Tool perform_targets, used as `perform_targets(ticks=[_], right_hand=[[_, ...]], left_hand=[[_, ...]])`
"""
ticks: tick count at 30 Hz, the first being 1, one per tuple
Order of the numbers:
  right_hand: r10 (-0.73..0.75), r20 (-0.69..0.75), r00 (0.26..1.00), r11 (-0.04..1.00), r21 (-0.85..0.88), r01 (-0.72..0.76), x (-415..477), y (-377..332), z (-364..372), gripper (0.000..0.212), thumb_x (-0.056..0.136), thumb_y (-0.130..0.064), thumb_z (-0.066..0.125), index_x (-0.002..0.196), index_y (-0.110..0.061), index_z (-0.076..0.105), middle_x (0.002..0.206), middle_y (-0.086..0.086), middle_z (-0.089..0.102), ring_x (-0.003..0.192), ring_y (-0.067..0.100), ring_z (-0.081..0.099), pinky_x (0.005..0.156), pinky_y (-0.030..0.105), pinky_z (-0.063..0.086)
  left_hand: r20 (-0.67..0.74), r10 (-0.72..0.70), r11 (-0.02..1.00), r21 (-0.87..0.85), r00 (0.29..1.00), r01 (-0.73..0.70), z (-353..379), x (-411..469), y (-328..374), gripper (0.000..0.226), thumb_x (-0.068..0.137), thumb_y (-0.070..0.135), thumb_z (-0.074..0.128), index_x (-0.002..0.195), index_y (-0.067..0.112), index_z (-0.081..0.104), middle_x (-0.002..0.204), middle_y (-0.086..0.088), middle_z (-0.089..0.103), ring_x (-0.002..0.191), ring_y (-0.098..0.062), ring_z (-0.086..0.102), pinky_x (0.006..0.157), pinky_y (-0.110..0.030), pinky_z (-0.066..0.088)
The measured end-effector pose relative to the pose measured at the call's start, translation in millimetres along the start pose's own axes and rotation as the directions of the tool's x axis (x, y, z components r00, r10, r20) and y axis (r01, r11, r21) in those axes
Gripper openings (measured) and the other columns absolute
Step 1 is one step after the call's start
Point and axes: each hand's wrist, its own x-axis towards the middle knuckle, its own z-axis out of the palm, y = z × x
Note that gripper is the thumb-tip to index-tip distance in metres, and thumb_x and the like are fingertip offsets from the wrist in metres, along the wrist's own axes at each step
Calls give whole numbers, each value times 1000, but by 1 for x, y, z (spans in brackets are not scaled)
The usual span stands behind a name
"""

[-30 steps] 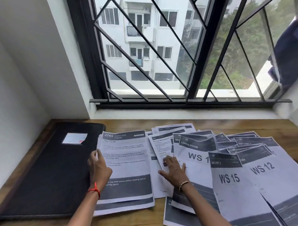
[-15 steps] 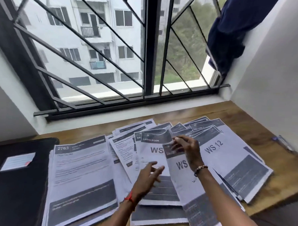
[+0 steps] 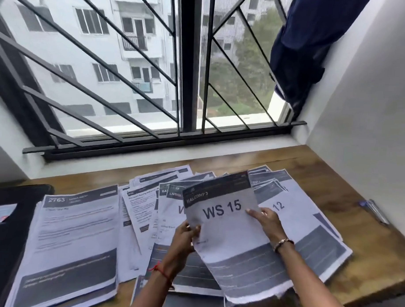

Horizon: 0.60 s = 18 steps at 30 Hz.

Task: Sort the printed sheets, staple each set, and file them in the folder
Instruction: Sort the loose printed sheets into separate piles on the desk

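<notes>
Printed sheets lie fanned across the wooden desk [image 3: 322, 180]. A sheet headed "WS 15" [image 3: 230, 237] is raised off the pile, tilted toward me. My left hand [image 3: 184, 240] pinches its left edge and my right hand [image 3: 267, 222] grips its right edge, fingers lying on the face. Under it sit a "WS 12" sheet [image 3: 293, 216] and a "LIVING" sheet [image 3: 172, 205]. A stack headed "2763" [image 3: 74, 240] lies at the left. The black folder [image 3: 5, 249] lies closed at the far left. No stapler is in view.
A pen [image 3: 374, 211] lies by the right wall. The window with its black metal grille [image 3: 188, 84] runs behind the desk, and a dark blue cloth [image 3: 301, 53] hangs at its right corner. The desk's front edge shows at lower right.
My view swung right. My left hand left the 2763 stack and came over to the WS 15 sheet; both hands have lifted that sheet off the pile.
</notes>
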Motion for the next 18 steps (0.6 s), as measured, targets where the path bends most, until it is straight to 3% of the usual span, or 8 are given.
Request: perform_targets(ticks=[3, 5, 7, 9, 12, 14, 18], right_hand=[[11, -41, 999, 994, 111, -6, 7, -2, -8, 6, 80, 1, 66, 82, 6, 66, 83, 14, 64, 70, 22, 56, 54, 17, 48], [-11, -229, 973, 992, 116, 39, 11, -4, -13, 10, 78, 0, 65, 74, 9, 63, 78, 8, 57, 72, 19, 49, 45, 14, 40], [-43, -445, 895, 997, 43, 69, 10, -9, -20, 21, 67, -17, 56, 68, 4, 58, 71, 13, 54, 71, 22, 48, 54, 24, 38], [-50, -553, 831, 997, 19, 72, 8, -14, -25, 34, 57, -21, 41, 70, 4, 59, 69, 18, 53, 71, 27, 49, 63, 29, 35], [26, -585, 810, 986, 151, 77, 8, -22, -30, 30, 58, -18, 45, 68, 6, 60, 64, 10, 55, 70, 26, 50, 62, 30, 36], [131, -568, 812, 961, 275, 37, 11, -21, -33, 19, 68, -8, 56, 53, 4, 51, 57, -1, 54, 68, 23, 47, 55, 29, 33], [250, -550, 797, 932, 360, -44, 15, -9, -40, 37, 75, 4, 59, 46, -4, 39, 76, 6, 44, 70, 21, 43, 61, 33, 32]], left_hand=[[-18, 20, 999, 31, 1000, -20, 4, 1, 6, 23, 98, 23, 42, 108, 18, 62, 101, 0, 71, 91, -17, 67, 66, -31, 55], [-111, 69, 991, 123, 991, -56, 1, 3, 8, 27, 99, 30, 39, 109, 18, 61, 110, 1, 65, 100, -16, 60, 73, -28, 52], [-193, 146, 966, 238, 970, -98, -5, 4, 7, 24, 98, 26, 43, 114, 17, 59, 117, 0, 58, 104, -14, 53, 84, -28, 46], [-173, 193, 929, 349, 966, -124, -9, 5, 4, 30, 96, 23, 48, 123, 12, 57, 125, -1, 55, 110, -12, 50, 95, -28, 41], [-110, 185, 891, 439, 977, -119, -4, 8, 0, 38, 93, 24, 54, 129, 9, 52, 133, -5, 53, 108, -14, 53, 95, -30, 43], [-101, 194, 873, 472, 976, -125, 7, 12, -3, 46, 90, 26, 58, 132, 11, 47, 136, -5, 50, 109, -16, 54, 93, -30, 45], [-111, 264, 803, 575, 958, -155, 36, 22, -9, 64, 84, 26, 67, 139, 11, 37, 141, -4, 43, 119, -24, 48, 99, -34, 41]])
